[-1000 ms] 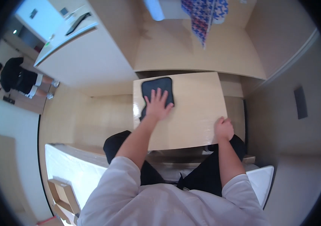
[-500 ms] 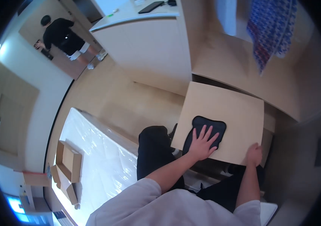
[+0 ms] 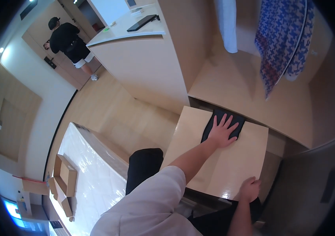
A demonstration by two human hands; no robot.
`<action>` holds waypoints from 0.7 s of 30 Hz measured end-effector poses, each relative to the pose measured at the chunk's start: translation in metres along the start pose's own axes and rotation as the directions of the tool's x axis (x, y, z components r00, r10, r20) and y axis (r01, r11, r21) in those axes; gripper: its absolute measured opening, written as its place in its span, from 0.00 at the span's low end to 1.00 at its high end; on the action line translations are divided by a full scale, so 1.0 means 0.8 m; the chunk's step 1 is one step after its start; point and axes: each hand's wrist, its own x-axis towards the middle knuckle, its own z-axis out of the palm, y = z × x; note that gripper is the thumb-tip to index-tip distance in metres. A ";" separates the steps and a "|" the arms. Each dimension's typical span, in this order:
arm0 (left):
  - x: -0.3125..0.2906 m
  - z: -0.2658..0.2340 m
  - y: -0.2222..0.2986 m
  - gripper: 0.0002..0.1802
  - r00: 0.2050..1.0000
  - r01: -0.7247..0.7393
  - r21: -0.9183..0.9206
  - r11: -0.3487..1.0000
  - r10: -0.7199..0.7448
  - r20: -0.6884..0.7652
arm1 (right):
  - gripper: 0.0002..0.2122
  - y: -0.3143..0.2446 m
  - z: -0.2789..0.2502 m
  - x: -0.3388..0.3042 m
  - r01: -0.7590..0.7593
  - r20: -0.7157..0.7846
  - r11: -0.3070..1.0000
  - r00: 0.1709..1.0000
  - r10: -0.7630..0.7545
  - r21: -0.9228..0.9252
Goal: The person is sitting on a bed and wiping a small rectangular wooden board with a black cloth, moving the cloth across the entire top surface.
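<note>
Atop a panel (image 3: 226, 167), left fingers (image 3: 228, 121) spread on black pad (image 3: 210, 127) at far edge — right fingers (image 3: 255, 183) grasping right edge, room between.

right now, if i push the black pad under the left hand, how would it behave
The black pad looks thin, so it's probably light and bendable. The wooden panel shows a glossy highlight, so sliding seems likely. Lying low, it's unlikely to roll.

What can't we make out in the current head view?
All head view:
Black pad: middle, hidden under left hand.
Right hand: how its fingers meet the board, hidden by the hand itself.
Patterned cloth: top, cut off by upper edge.
Green thing on counter: too small to identify.
</note>
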 end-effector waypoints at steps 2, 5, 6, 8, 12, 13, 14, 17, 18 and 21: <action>0.012 0.002 0.012 0.44 1.000 0.006 -0.017 1.000 -0.006 0.017 | 0.25 0.005 0.009 0.004 -0.006 -0.014 1.000 1.000 0.005 -0.011; 0.010 0.003 0.016 0.44 0.998 0.055 -0.014 0.998 -0.055 0.014 | 0.25 0.000 0.008 -0.001 0.018 0.021 1.000 1.000 -0.017 -0.014; -0.001 0.010 0.022 0.45 0.998 0.065 -0.011 0.998 -0.064 0.016 | 0.25 -0.003 0.005 -0.002 0.031 0.018 0.999 0.999 -0.030 -0.010; -0.031 0.011 0.053 0.46 0.998 0.051 -0.043 0.998 -0.049 0.049 | 0.25 0.004 0.007 0.003 0.024 0.019 1.000 1.000 -0.024 0.005; -0.135 0.019 0.114 0.47 0.994 -0.038 -0.086 0.996 0.047 0.099 | 0.27 0.011 0.008 0.007 0.050 -0.050 0.998 0.997 -0.052 -0.028; -0.167 0.024 0.126 0.47 0.994 -0.050 -0.099 0.994 0.060 0.096 | 0.27 0.008 0.007 0.005 0.043 -0.036 0.999 0.998 -0.044 -0.031; -0.198 0.029 0.135 0.47 0.994 -0.061 -0.118 0.991 0.071 0.082 | 0.28 0.005 0.005 0.007 0.038 -0.024 0.999 0.999 -0.039 -0.032; -0.274 0.041 0.162 0.47 0.997 -0.063 -0.150 0.987 0.070 0.044 | 0.25 0.017 0.012 0.019 0.063 0.005 0.998 0.998 -0.063 0.025; -0.295 0.039 0.167 0.47 0.997 -0.063 -0.154 0.986 0.068 0.027 | 0.25 0.013 0.012 0.013 0.066 0.002 0.997 0.998 -0.067 0.049; -0.357 0.040 0.166 0.49 0.990 -0.129 -0.147 0.981 0.136 0.036 | 0.23 0.007 -0.001 -0.022 0.163 -0.130 0.984 0.980 -0.152 0.076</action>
